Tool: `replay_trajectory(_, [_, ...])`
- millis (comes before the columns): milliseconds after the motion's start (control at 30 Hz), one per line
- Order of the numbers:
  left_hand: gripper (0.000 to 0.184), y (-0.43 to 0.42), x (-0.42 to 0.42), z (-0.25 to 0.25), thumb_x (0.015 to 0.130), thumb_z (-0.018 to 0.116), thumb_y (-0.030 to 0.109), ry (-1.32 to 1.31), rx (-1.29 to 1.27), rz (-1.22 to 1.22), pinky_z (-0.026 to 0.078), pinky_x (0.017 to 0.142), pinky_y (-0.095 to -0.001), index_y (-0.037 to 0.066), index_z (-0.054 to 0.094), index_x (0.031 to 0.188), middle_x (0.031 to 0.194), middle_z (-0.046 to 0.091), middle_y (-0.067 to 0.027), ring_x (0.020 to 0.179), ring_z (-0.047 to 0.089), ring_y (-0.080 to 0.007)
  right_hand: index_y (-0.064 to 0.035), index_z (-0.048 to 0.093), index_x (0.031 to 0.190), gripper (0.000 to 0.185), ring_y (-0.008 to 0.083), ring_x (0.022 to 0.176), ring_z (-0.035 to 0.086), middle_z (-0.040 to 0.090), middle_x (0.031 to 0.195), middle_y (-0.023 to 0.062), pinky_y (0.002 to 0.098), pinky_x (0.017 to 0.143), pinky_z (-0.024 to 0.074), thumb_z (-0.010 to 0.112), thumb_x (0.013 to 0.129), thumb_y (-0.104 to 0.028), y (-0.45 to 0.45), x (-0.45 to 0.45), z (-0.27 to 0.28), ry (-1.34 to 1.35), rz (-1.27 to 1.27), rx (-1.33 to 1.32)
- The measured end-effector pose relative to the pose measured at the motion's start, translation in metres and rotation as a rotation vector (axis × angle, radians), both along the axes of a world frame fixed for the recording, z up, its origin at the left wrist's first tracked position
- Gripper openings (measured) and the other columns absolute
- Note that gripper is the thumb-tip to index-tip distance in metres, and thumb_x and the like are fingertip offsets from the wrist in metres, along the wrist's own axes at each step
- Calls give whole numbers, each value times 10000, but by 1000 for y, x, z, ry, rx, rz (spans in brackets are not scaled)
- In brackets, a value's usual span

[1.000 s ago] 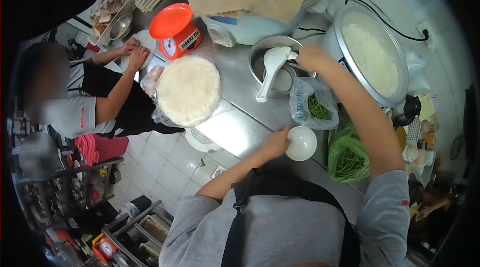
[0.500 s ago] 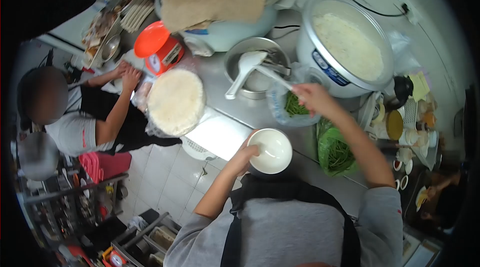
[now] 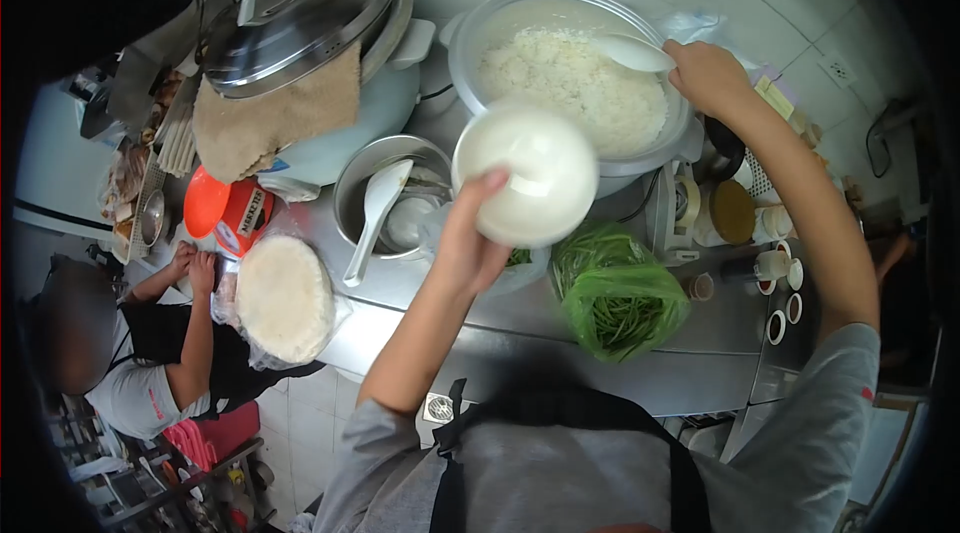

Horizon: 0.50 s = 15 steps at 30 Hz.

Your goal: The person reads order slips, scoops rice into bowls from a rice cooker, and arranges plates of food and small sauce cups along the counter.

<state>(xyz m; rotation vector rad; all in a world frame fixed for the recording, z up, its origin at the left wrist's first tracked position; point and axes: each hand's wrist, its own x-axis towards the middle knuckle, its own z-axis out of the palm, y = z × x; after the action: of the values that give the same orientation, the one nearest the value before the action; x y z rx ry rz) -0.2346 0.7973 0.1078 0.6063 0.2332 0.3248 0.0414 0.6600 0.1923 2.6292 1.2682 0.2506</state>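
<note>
My left hand (image 3: 468,245) grips a small white bowl (image 3: 540,183) by its side, thumb over the rim. It is held in front of the large rice cooker (image 3: 690,138), partly hiding the cooker's near wall. My right hand (image 3: 708,81) is closed around a white rice paddle (image 3: 632,53). The paddle's head lies over the white rice (image 3: 560,73) at the cooker's far right side; I cannot tell how deep it sits. Below the bowl, a green plastic bag of green vegetables (image 3: 620,308) stands on the steel counter (image 3: 480,328).
A metal pot (image 3: 345,198) holds a second white paddle (image 3: 378,213). Left of it are a lidded cooker (image 3: 330,133), an orange scale (image 3: 230,208) and a round white slab (image 3: 285,298) in plastic. A co-worker (image 3: 160,353) works at the left. Jars (image 3: 730,213) stand right.
My right hand has lifted the paddle from near the metal pot up to the rice in the cooker. My left hand has raised the bowl towards the cooker. The view has shifted right.
</note>
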Motion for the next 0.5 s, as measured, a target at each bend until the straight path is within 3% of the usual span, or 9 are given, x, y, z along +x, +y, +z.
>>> replay_trajectory(67, [577, 8, 63, 6, 874, 571, 338, -135, 76, -76, 503, 884, -498, -1, 400, 1308, 1229, 529, -168, 1103, 563, -297, -12, 672, 922, 189, 277, 805, 684, 691, 836, 141, 383, 693, 539, 562, 785, -82, 5, 12, -4, -133, 25, -187])
replay_trajectory(133, [546, 7, 122, 6, 878, 574, 360, -176, 134, -25, 515, 874, -461, -7, 435, 1257, 1205, 536, -156, 1095, 567, -285, -31, 701, 809, 127, 266, 807, 686, 693, 824, 120, 381, 687, 544, 594, 770, -88, 12, 24, -18, -243, 74, -399])
replay_trajectory(233, [517, 6, 173, -6, 877, 579, 347, -146, 161, 38, 534, 850, -432, 37, 420, 1259, 1184, 539, -148, 1093, 570, -266, -62, 715, 736, 98, 260, 822, 687, 694, 812, 102, 365, 676, 551, 620, 753, -76, 15, 12, -33, -238, 99, -469])
replay_trajectory(333, [520, 7, 185, -6, 876, 585, 332, -110, 132, 153, 548, 832, -420, 68, 393, 1281, 1198, 519, -140, 1087, 572, -253, -56, 718, 784, 110, 267, 829, 684, 692, 822, 104, 365, 701, 554, 612, 764, -81, 13, 3, -39, -82, 73, -582])
replay_trajectory(500, [525, 5, 179, -11, 877, 594, 328, -102, 128, 347, 544, 859, -410, 66, 391, 1284, 1201, 497, -119, 1081, 568, -240, -69, 710, 870, 148, 305, 872, 663, 680, 907, 115, 412, 755, 543, 590, 832, -145, 6, 4, -28, 86, -135, -436])
